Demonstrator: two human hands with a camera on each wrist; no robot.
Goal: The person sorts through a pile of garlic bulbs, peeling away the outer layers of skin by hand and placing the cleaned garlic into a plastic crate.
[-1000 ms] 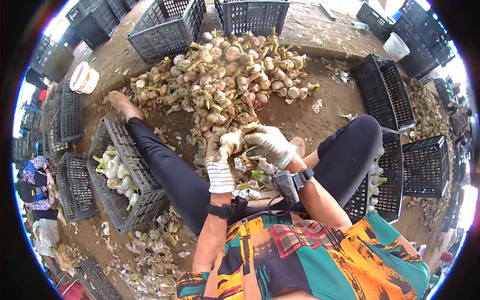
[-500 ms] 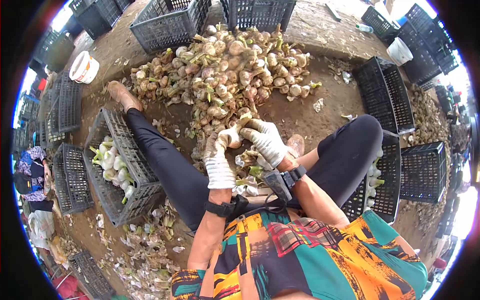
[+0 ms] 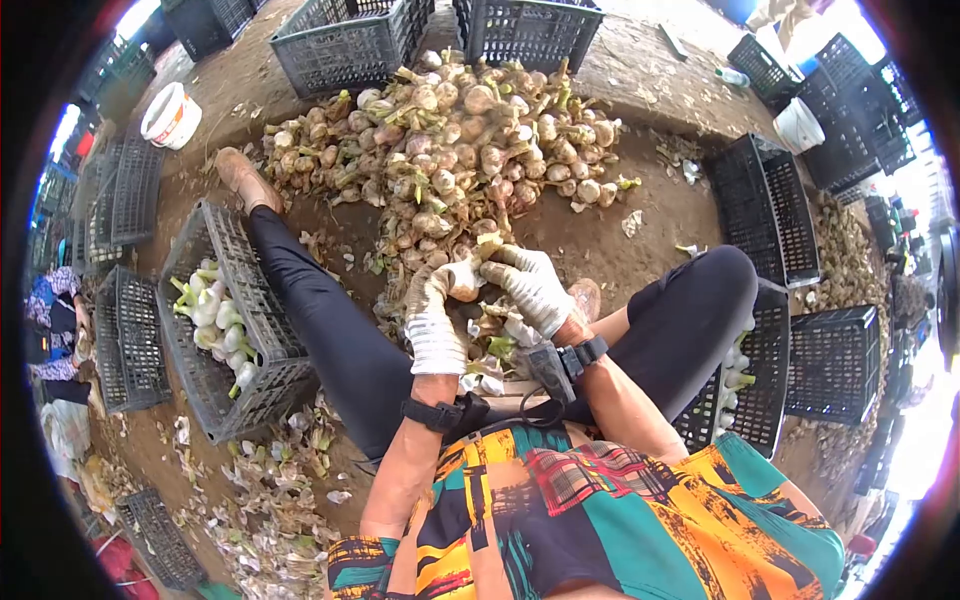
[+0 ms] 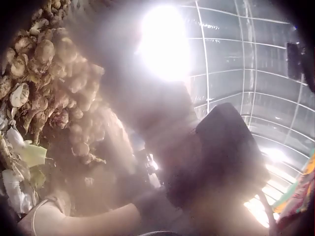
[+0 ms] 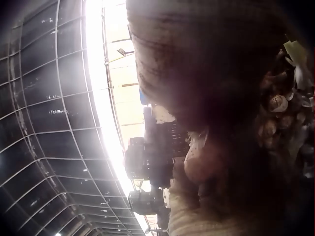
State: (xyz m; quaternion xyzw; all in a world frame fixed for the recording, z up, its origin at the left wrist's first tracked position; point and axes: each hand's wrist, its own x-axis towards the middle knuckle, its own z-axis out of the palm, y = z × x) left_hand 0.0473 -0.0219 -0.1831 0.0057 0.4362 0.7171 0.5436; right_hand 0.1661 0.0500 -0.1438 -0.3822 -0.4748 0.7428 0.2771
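Both hands wear soiled, striped whitish gloves and meet over the near end of a garlic heap (image 3: 450, 150). The left hand (image 3: 434, 322) grips a garlic bulb (image 3: 464, 282) from its left side. From the right, the right hand (image 3: 530, 287) pinches at the top of the same bulb, by its stem end. The right wrist view shows the bulb (image 5: 199, 160) between dark, shadowed gloves. Haze and glare cover much of the left wrist view, where the fingers cannot be made out.
A crate (image 3: 290, 345) with white trimmed garlic stands left of the legs, another (image 3: 765, 350) beside the right knee. Dark crates (image 3: 350, 50) stand behind the heap. A white bucket (image 3: 172, 118) is at the back left. Peelings (image 3: 285, 510) litter the ground; another person (image 3: 60, 320) sits far left.
The head view has shifted slightly. Both hands stay together on the bulb; the right hand's fingers have moved a little around its top.
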